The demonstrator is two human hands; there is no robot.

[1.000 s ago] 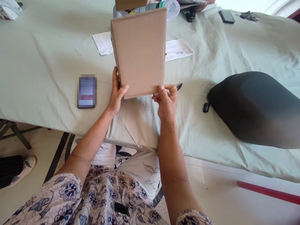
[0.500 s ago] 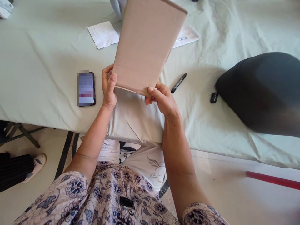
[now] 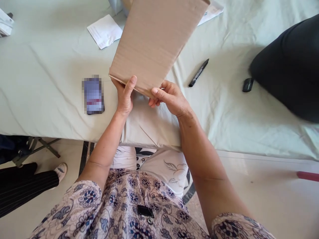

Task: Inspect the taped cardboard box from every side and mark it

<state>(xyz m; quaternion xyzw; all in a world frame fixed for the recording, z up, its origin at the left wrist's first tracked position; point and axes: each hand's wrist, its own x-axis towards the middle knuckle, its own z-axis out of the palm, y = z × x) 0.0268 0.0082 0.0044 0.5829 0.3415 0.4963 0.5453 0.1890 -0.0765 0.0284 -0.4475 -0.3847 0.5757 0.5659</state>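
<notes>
Both hands hold a flat brown cardboard box (image 3: pixel 159 43) above the cloth-covered table, its far end reaching past the top of the view. My left hand (image 3: pixel 126 94) grips the near edge toward its left, thumb on top and fingers hidden underneath. At the near right corner, my right hand (image 3: pixel 171 98) pinches the cardboard between thumb and fingers. A black marker pen (image 3: pixel 198 73) lies uncapped to the right of the box, and its black cap (image 3: pixel 248 85) rests farther right. To the left of my hands is a phone (image 3: pixel 94 96) with a blurred screen.
A green-grey cloth (image 3: pixel 50 66) covers the table. A large black rounded object (image 3: pixel 289 69) stands at right. A white paper (image 3: pixel 105 31) lies beyond the phone, and another sheet (image 3: pixel 214 11) shows behind the box. At lower left are a person's shoe (image 3: pixel 61 172) and folding legs (image 3: pixel 47 146).
The near left corner of the box has swung left and up slightly. My left hand has shifted from its left side to the near edge. The whole view has also moved.
</notes>
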